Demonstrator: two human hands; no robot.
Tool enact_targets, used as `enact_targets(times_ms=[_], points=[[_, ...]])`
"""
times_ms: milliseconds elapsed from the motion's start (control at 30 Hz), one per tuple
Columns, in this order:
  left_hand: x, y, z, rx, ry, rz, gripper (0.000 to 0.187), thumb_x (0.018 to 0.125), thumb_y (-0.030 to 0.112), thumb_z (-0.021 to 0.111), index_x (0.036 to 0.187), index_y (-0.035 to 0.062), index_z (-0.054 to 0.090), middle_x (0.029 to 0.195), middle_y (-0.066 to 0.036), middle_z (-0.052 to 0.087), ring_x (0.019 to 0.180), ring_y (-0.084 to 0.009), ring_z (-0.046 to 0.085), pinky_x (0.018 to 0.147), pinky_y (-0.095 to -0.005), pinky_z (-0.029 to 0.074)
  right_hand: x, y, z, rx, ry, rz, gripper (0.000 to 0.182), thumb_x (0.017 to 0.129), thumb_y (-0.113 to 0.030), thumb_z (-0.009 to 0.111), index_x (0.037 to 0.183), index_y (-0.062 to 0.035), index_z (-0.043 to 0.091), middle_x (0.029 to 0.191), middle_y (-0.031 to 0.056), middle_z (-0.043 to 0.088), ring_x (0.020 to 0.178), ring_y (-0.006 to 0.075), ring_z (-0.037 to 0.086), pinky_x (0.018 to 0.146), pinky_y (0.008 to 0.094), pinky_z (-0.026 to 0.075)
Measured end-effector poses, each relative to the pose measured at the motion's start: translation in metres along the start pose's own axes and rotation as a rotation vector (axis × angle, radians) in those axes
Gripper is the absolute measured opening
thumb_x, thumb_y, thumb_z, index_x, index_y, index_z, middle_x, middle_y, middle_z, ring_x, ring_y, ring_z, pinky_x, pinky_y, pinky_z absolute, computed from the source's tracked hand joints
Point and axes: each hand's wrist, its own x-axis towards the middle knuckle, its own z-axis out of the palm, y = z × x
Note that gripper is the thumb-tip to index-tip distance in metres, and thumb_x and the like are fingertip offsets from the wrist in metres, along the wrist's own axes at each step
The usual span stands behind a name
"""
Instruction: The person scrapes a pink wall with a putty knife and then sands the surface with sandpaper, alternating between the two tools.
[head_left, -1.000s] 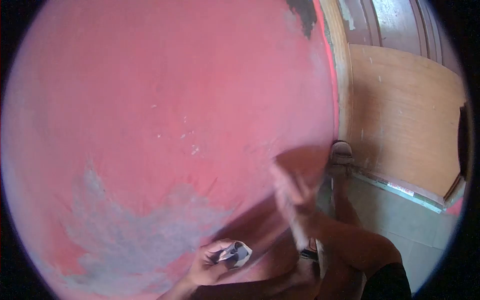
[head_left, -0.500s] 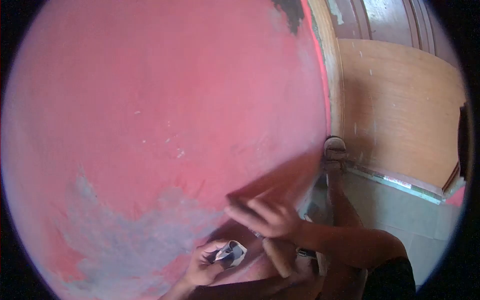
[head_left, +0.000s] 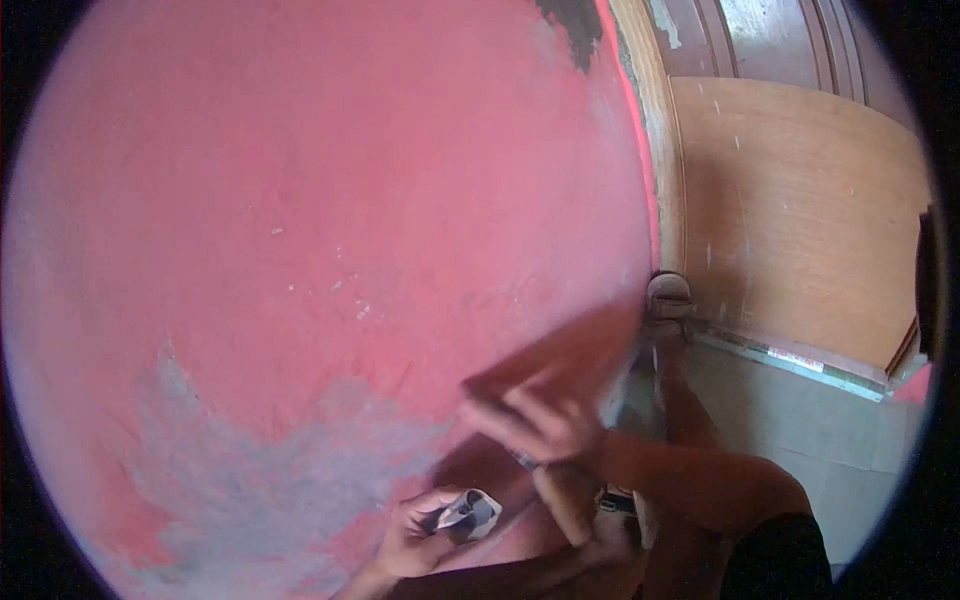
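A red-painted wall (head_left: pixel 330 200) fills most of the view, its paint worn away to a grey patch (head_left: pixel 270 470) low on the left and chipped black near the top edge. To the right stands a wooden door frame (head_left: pixel 665 170) with a brown plywood panel (head_left: pixel 800 220) beyond it, and a pale tiled floor (head_left: pixel 800 440) below.

A small folded piece of sandpaper (head_left: pixel 468 512), grey and white, sits low in the middle of the view, close against the wall's bottom part. The left hand (head_left: pixel 415 530) has its fingers curled tightly round it, so that only its crumpled upper end shows above the knuckles.

Just above and to the right, the right hand (head_left: pixel 535 420) lies against the wall with its fingers stretched out flat and loosely spread, pointing left; it holds nothing. Its shadow falls on the red paint up toward the frame. The two hands are near each other but apart.

Further right, the person's bare leg stretches to a foot in a sandal (head_left: pixel 668 298) at the base of the door frame.
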Motion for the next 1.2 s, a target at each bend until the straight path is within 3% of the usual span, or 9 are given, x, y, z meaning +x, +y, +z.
enact_targets(times_ms=[167,333,400,567,667,767,867,1033,1200], points=[[0.001,0.016,0.006,-0.042,0.054,0.004,0.045,0.092,-0.013,0.064,0.136,-0.0023,0.061,0.130,-0.007,0.067,0.120,-0.0134,0.062,0.106,-0.0330,0.047,0.003,0.043,0.006,0.176,0.068,0.579,0.056,0.094,-0.014,0.062,0.150,-0.0141,0.054,0.107,0.0113,0.069,0.077,0.0295,0.070,0.059,0.0416,0.059],[0.001,0.007,0.005,0.002,0.021,0.037,0.042,0.093,-0.011,0.062,0.135,-0.0018,0.061,0.128,-0.007,0.067,0.117,-0.0133,0.062,0.103,-0.0326,0.048,0.028,-0.010,-0.021,0.076,-0.019,0.016,0.049,0.089,-0.007,0.067,0.137,-0.0151,0.069,0.111,0.0053,0.071,0.091,0.0192,0.069,0.071,0.0289,0.061],[-0.001,0.008,0.007,0.001,0.019,0.016,0.042,0.094,-0.010,0.062,0.135,-0.0015,0.061,0.127,-0.006,0.067,0.116,-0.0131,0.062,0.102,-0.0320,0.049,0.016,0.008,-0.012,0.063,0.005,-0.019,0.059,0.081,-0.008,0.068,0.138,-0.0229,0.068,0.109,0.0050,0.071,0.078,0.0206,0.070,0.062,0.0361,0.057],[-0.001,0.013,0.009,0.057,0.060,0.045,0.042,0.094,-0.010,0.064,0.135,-0.0013,0.061,0.127,-0.005,0.067,0.116,-0.0129,0.062,0.102,-0.0313,0.048,0.019,0.052,0.000,0.203,0.208,0.604,0.063,0.077,-0.002,0.067,0.137,-0.0174,0.068,0.097,0.0116,0.067,0.070,0.0280,0.067,0.064,0.0404,0.058],[0.007,0.003,-0.003,0.018,0.047,0.025,0.043,0.094,-0.010,0.064,0.136,-0.0016,0.061,0.129,-0.006,0.067,0.118,-0.0133,0.062,0.104,-0.0311,0.048,0.028,0.014,-0.005,0.116,0.014,0.153,0.046,0.093,-0.006,0.061,0.139,-0.0127,0.066,0.108,0.0114,0.070,0.079,0.0271,0.070,0.070,0.0370,0.060],[0.009,-0.003,0.003,-0.036,0.049,-0.007,0.043,0.095,-0.010,0.064,0.137,-0.0017,0.060,0.129,-0.006,0.067,0.119,-0.0128,0.061,0.104,-0.0304,0.047,0.065,0.009,-0.005,0.095,0.190,-0.223,0.054,0.088,-0.021,0.060,0.142,-0.0185,0.065,0.094,0.0037,0.059,0.071,0.0176,0.062,0.064,0.0344,0.057],[0.000,-0.001,0.002,0.029,0.034,0.002,0.044,0.095,-0.010,0.064,0.138,-0.0017,0.060,0.130,-0.006,0.066,0.119,-0.0122,0.061,0.105,-0.0308,0.047,0.067,0.068,-0.010,0.004,0.111,-0.199,0.054,0.086,-0.019,0.063,0.140,-0.0172,0.066,0.092,0.0057,0.058,0.069,0.0223,0.061,0.061,0.0372,0.056],[0.004,0.006,0.001,-0.048,0.033,0.018,0.045,0.094,-0.012,0.063,0.138,-0.0029,0.059,0.133,-0.008,0.066,0.121,-0.0133,0.061,0.106,-0.0325,0.048,0.061,0.075,-0.014,0.042,0.106,0.380,0.046,0.086,-0.010,0.064,0.131,-0.0042,0.069,0.093,0.0097,0.061,0.072,0.0278,0.061,0.060,0.0438,0.047],[0.013,0.002,0.011,-0.051,-0.021,-0.008,0.044,0.095,-0.013,0.061,0.138,-0.0029,0.059,0.132,-0.008,0.067,0.121,-0.0141,0.062,0.107,-0.0324,0.048,0.031,0.007,-0.014,0.088,0.090,-0.158,0.047,0.079,-0.013,0.069,0.126,-0.0179,0.075,0.100,0.0026,0.069,0.077,0.0174,0.066,0.071,0.0351,0.057]])
